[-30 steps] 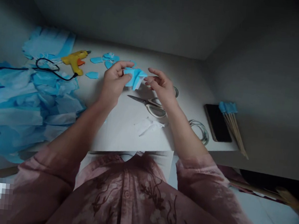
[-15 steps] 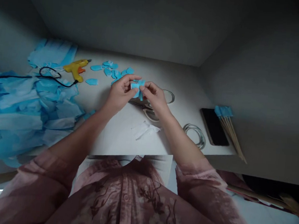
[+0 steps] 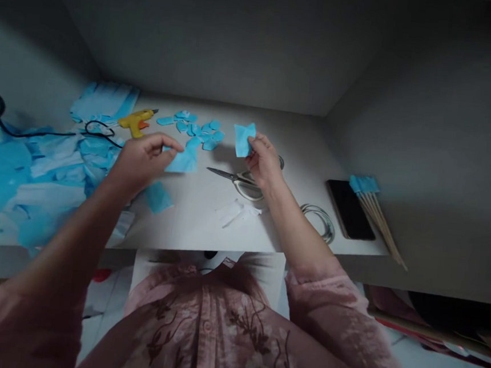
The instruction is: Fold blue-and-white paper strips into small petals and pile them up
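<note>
Pinching a blue paper piece (image 3: 182,161) in the left hand (image 3: 142,160), with thumb and fingertips closed on its left edge, low over the table (image 3: 199,226). Gripping a second paper square (image 3: 244,139) in the right hand (image 3: 264,163), clamped at the lower right corner and raised upright, well apart from the first.

Judging both as thin tissue: nearly weightless, limp, easy to crease or tear, likely to droop away from the pinch. Best taken at an edge or corner with a light fingertip pinch, never crushed in the palm. Probably steadier when held near the middle of an edge than at a tip.

Lying just below the right hand: scissors (image 3: 237,179), blades pointing left. Scattered beyond the hands: small cut blue bits (image 3: 194,128), beside a yellow glue gun (image 3: 137,120). Heaped at the left: a pile of blue tissue sheets (image 3: 35,171), with one loose blue scrap (image 3: 157,196) under the left wrist. Resting nearer the table edge: white scraps (image 3: 237,212) and wire rings (image 3: 322,222). Further right: a dark phone (image 3: 350,209), touching or just beside a bundle of sticks (image 3: 376,210) with blue tips.
</note>
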Demonstrator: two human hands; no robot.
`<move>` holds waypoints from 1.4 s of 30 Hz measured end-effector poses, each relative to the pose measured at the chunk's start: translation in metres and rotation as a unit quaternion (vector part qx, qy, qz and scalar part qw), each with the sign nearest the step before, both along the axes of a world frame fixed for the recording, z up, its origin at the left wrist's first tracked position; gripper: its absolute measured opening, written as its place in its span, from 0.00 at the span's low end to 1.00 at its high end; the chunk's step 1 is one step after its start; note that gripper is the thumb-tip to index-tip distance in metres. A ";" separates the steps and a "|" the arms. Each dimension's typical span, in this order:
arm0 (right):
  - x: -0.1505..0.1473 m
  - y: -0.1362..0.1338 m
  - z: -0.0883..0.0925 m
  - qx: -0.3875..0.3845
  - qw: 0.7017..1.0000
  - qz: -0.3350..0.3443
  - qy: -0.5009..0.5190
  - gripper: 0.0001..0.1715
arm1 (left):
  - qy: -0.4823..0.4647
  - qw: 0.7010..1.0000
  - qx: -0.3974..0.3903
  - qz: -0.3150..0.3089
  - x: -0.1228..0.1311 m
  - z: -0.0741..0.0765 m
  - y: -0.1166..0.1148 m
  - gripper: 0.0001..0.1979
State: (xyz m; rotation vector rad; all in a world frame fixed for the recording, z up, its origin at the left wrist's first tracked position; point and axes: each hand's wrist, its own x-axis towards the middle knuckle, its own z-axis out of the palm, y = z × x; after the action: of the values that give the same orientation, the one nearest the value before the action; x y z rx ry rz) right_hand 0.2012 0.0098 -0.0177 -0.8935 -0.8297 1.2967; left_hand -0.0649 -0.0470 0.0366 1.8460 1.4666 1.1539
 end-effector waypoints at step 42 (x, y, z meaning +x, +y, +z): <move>-0.011 -0.022 0.011 0.042 0.992 0.080 -0.086 0.32 | -0.371 0.913 -0.115 -0.128 0.085 -0.046 0.039 0.10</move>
State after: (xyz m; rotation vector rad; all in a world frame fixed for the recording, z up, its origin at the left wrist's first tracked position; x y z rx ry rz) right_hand 0.1905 -0.0119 -0.0070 -0.8933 -1.1027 1.3254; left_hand 0.0199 -0.0078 -0.0097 1.1827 0.8459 1.2822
